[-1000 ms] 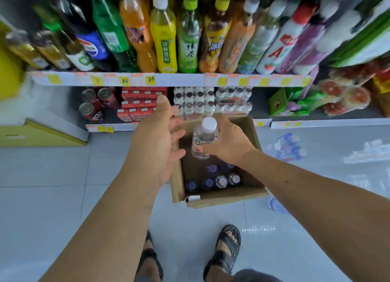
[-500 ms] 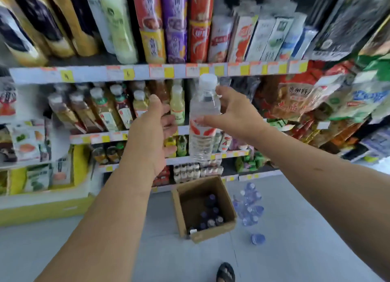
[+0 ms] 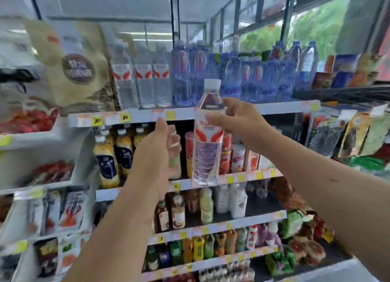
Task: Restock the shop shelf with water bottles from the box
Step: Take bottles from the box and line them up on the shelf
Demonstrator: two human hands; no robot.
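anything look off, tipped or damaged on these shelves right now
Nothing stands out. The water bottle in the right hand is upright and capped, and the stocked bottles on the top shelf stand upright in rows. The left side is too blurred to judge.

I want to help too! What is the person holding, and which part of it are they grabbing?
The right hand grips a water bottle by its upper part, below the cap. The left hand holds nothing.

Snack bags [image 3: 27, 121] and price tags [image 3: 124, 117] blurred, bottle [image 3: 207, 159] label unreadable
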